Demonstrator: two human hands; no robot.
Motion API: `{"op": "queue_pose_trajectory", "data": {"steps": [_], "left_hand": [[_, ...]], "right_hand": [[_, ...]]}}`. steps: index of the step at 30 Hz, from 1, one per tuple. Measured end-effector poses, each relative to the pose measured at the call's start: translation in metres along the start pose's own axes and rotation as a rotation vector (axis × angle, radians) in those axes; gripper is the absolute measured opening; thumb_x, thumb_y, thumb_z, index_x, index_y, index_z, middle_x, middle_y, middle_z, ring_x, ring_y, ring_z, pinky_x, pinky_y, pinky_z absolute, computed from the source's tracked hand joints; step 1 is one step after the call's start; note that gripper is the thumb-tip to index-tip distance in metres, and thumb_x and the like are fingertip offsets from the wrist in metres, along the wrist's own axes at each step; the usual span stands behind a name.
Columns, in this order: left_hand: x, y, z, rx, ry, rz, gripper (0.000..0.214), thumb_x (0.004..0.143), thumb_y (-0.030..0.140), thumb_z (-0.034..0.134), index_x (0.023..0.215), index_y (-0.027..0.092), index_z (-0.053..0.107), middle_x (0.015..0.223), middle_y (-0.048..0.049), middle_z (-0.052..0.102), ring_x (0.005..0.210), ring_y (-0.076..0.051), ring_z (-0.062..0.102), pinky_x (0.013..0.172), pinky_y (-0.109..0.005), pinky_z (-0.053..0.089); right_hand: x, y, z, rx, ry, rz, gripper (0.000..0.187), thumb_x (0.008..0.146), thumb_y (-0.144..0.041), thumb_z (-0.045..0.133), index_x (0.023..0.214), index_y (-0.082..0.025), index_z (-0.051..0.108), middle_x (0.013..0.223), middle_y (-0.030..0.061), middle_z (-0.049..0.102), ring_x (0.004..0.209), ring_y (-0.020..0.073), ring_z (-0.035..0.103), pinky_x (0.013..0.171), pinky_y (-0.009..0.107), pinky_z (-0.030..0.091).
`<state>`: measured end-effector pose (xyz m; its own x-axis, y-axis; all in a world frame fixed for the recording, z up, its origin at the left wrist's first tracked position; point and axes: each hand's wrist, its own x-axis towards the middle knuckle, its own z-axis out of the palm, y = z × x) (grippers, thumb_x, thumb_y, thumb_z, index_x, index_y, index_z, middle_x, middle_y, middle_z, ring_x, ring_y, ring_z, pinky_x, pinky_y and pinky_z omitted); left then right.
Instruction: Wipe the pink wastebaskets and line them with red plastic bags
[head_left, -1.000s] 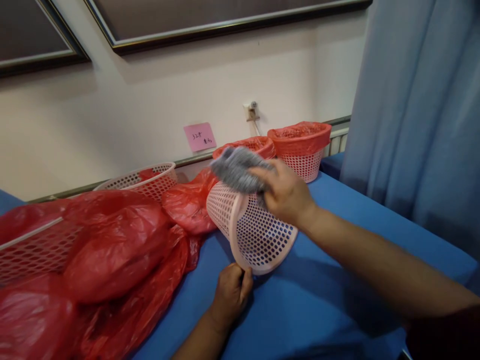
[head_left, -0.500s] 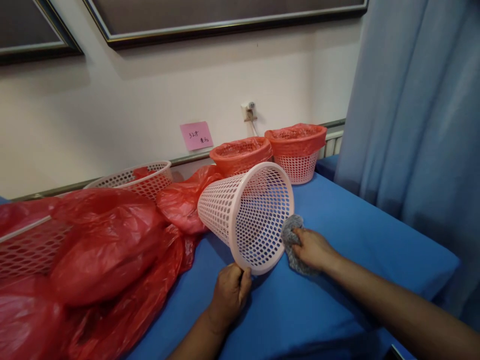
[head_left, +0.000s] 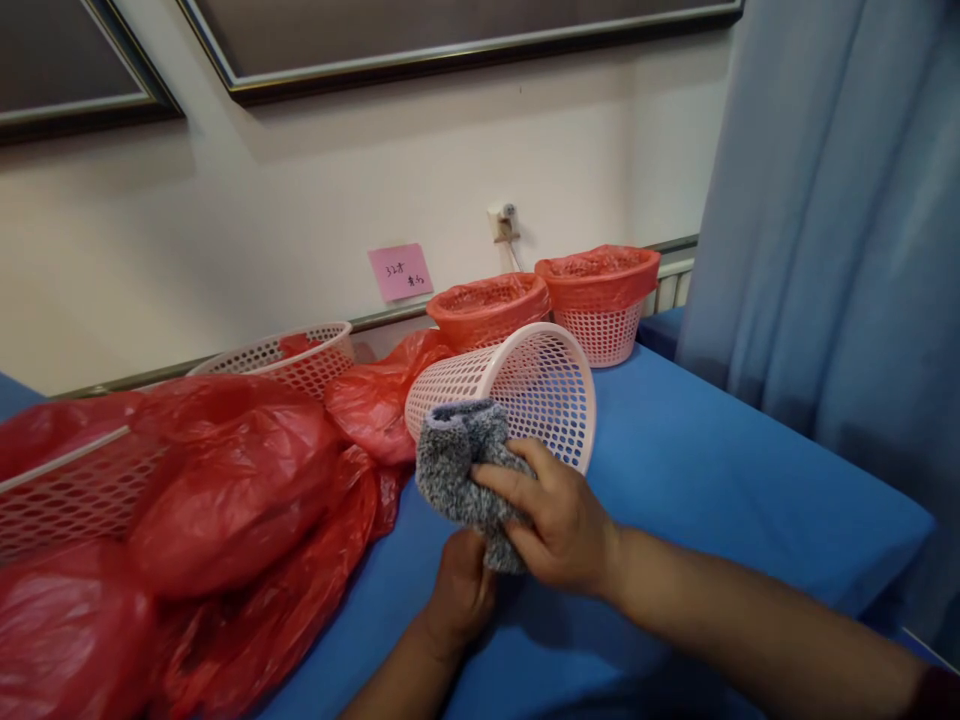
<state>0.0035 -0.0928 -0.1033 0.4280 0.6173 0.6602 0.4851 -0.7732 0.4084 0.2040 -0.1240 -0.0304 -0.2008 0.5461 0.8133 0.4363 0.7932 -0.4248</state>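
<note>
Hands first: left hand sat nearest, just in front of the tipped basket. It was knuckles up with its fingers hidden under the cloth, so I could not tell whether it gripped the rim or only rested there. Right hand was just right of it, also in front of the basket, fingers curled and thumb clamped around a grey cloth. The cloth was bunched and fuzzy, pressed against the basket's near side.

The basket was pale pink perforated plastic. It lay on its side on the blue table cover, wide rim toward the right, narrow base toward the left.

Left of the basket, a heap of red plastic bags touched its base end. A buried mesh basket showed through the heap, further left. Behind and left of the tipped basket stood an unlined mesh basket with a scrap of red inside.

Straight behind it were two upright baskets side by side, each lined with a red bag: the nearer lined basket and the farther lined basket.

On the wall beyond the tipped basket were a pink sticky note and a wall socket. Well to its right hung a blue curtain.
</note>
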Motion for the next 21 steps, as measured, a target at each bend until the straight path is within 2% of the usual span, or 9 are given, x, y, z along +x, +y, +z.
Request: {"op": "queue_pose_trajectory", "data": {"steps": [3, 6, 9, 11, 13, 16, 18, 21], "left_hand": [[0.000, 0.000, -0.006, 0.003, 0.005, 0.051, 0.044, 0.108, 0.046, 0.036, 0.099, 0.019, 0.070, 0.083, -0.0076, 0.075, 0.076, -0.020, 0.071, 0.070, -0.031, 0.058], [0.001, 0.003, -0.009, -0.028, -0.031, 0.056, 0.043, 0.108, 0.044, 0.035, 0.095, 0.019, 0.067, 0.079, -0.0059, 0.072, 0.069, -0.018, 0.068, 0.066, -0.028, 0.055], [0.005, 0.007, -0.008, -0.021, -0.035, 0.012, 0.040, 0.108, 0.030, 0.036, 0.074, 0.021, 0.056, 0.063, -0.0001, 0.061, 0.055, -0.013, 0.058, 0.055, -0.023, 0.046], [0.008, 0.009, -0.006, -0.001, -0.008, -0.002, 0.038, 0.106, 0.026, 0.039, 0.070, 0.021, 0.050, 0.061, 0.0012, 0.056, 0.054, -0.012, 0.055, 0.053, -0.022, 0.042], [0.011, 0.010, -0.005, 0.016, 0.007, 0.009, 0.036, 0.104, 0.024, 0.041, 0.069, 0.021, 0.048, 0.059, 0.0023, 0.053, 0.051, -0.012, 0.052, 0.052, -0.022, 0.039], [0.012, 0.011, -0.005, 0.059, 0.035, 0.055, 0.035, 0.102, 0.020, 0.044, 0.066, 0.022, 0.045, 0.056, 0.0036, 0.050, 0.047, -0.011, 0.048, 0.049, -0.022, 0.035], [0.013, 0.011, -0.006, 0.075, 0.041, 0.077, 0.035, 0.100, 0.020, 0.044, 0.066, 0.022, 0.045, 0.055, 0.0036, 0.050, 0.046, -0.010, 0.048, 0.048, -0.022, 0.035], [0.013, 0.013, -0.006, 0.082, 0.037, 0.086, 0.033, 0.098, 0.019, 0.046, 0.066, 0.021, 0.048, 0.054, 0.0033, 0.051, 0.046, -0.011, 0.048, 0.048, -0.023, 0.035]], "right_hand": [[0.001, 0.019, -0.005, 0.172, -0.174, 0.054, 0.060, 0.072, -0.008, 0.057, 0.128, -0.027, 0.063, 0.121, 0.0065, 0.057, 0.107, 0.0230, 0.063, 0.091, 0.039, 0.056], [-0.037, 0.042, -0.006, 0.235, -0.397, 0.146, 0.060, 0.063, -0.002, 0.054, 0.118, -0.025, 0.066, 0.105, 0.0027, 0.060, 0.096, 0.0193, 0.063, 0.083, 0.032, 0.055], [-0.071, 0.062, -0.011, 0.049, -0.514, 0.272, 0.058, 0.062, 0.002, 0.052, 0.111, -0.024, 0.067, 0.101, 0.0023, 0.060, 0.092, 0.0187, 0.062, 0.080, 0.031, 0.052], [-0.077, 0.074, -0.019, -0.133, -0.550, 0.340, 0.055, 0.065, 0.002, 0.054, 0.112, -0.024, 0.068, 0.102, 0.0031, 0.061, 0.089, 0.0183, 0.062, 0.079, 0.030, 0.050], [-0.069, 0.088, -0.029, -0.339, -0.538, 0.432, 0.051, 0.072, 0.000, 0.055, 0.114, -0.023, 0.070, 0.101, 0.0047, 0.062, 0.083, 0.0176, 0.061, 0.075, 0.029, 0.048], [-0.046, 0.114, -0.045, -0.557, -0.429, 0.536, 0.044, 0.081, -0.006, 0.055, 0.120, -0.020, 0.070, 0.102, 0.0091, 0.061, 0.080, 0.0188, 0.060, 0.070, 0.029, 0.046], [-0.029, 0.132, -0.055, -0.580, -0.296, 0.523, 0.042, 0.082, -0.010, 0.057, 0.120, -0.020, 0.071, 0.104, 0.0102, 0.062, 0.083, 0.0205, 0.061, 0.072, 0.030, 0.047], [-0.007, 0.151, -0.065, -0.509, -0.046, 0.467, 0.045, 0.080, -0.010, 0.058, 0.120, -0.022, 0.072, 0.109, 0.0087, 0.064, 0.093, 0.0230, 0.063, 0.083, 0.034, 0.051]]}}
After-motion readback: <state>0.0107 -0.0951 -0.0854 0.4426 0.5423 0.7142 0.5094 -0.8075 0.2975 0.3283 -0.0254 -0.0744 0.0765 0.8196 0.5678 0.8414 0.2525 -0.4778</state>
